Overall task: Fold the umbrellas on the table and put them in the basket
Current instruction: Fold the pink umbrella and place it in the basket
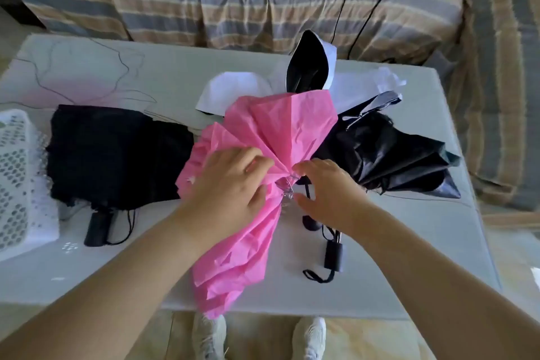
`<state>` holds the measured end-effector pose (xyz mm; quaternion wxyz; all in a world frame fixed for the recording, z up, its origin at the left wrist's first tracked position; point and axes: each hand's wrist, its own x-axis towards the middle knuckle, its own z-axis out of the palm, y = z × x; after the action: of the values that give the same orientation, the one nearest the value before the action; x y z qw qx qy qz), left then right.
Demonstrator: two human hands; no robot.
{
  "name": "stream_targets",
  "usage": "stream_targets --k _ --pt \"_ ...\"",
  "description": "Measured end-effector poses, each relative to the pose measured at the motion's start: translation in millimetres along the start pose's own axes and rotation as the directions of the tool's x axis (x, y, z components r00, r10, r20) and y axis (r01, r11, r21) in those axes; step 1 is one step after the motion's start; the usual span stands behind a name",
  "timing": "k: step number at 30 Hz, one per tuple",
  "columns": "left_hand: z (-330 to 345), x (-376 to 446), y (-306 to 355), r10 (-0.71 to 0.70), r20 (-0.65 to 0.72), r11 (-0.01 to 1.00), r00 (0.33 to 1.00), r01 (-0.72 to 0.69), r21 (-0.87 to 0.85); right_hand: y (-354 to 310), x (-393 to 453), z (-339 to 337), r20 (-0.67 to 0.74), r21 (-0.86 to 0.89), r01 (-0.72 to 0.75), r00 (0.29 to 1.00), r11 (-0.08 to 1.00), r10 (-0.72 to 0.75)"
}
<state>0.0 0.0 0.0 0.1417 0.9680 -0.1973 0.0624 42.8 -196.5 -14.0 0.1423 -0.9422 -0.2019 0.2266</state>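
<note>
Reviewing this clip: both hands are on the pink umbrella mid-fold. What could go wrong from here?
1. The pink umbrella lies across the black umbrella at the right; gathering its cloth may snag or drag that one.
2. The left hand and right hand work close to bare metal rib ends, so a finger might get pinched.
3. Its near end hangs past the edge of the table; let go, it could slide off.

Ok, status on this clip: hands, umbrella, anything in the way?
Left hand gripping pink umbrella canopy mid-length; right hand pinching at the same spot. Pink not yet folded, basket at left edge. Black umbrellas either side, none blocking.
</note>
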Motion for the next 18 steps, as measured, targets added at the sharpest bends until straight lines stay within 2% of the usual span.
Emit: stream_targets --k 3,5,9,12,14,15,18 --pt "49.7 3.4 -14.8 0.025 -0.057 0.993 0.998 -0.019 0.113 23.4 33.4 39.1 -0.115 -0.08 0.061 0.991 0.995 -0.07" --pt "77.7 2.4 -26.4 -0.001 -0.06 0.994 0.998 0.008 0.112 33.9 49.9 60.1 -0.167 -0.143 0.102 0.978 0.985 -0.125" --pt "115.3 0.7 -41.3 0.017 -0.099 0.997 0.995 -0.009 0.077 48.7 69.0 85.0 -0.151 -0.215 0.174 0.966 0.961 -0.209" --pt "133.3 -2.6 -45.9 0.045 -0.008 0.978 0.999 -0.042 0.202 50.5 74.3 97.6 -0.112 -0.269 0.198 0.965 0.943 -0.235" --pt "133.1 -5.1 -40.8 0.013 0.084 0.949 0.996 -0.039 0.314 49.4 75.1 102.9 -0.078 -0.338 0.178 0.973 0.924 -0.216" --pt "131.0 -5.2 -38.7 -0.035 0.173 0.936 0.984 -0.028 0.351 48.5 74.7 105.2 -0.066 -0.355 0.163 0.978 0.92 -0.199" --pt "136.0 -10.0 -43.0 -0.115 0.399 0.956 0.91 -0.008 0.293 48.9 75.1 113.6 -0.064 -0.32 0.131 0.985 0.938 -0.159"
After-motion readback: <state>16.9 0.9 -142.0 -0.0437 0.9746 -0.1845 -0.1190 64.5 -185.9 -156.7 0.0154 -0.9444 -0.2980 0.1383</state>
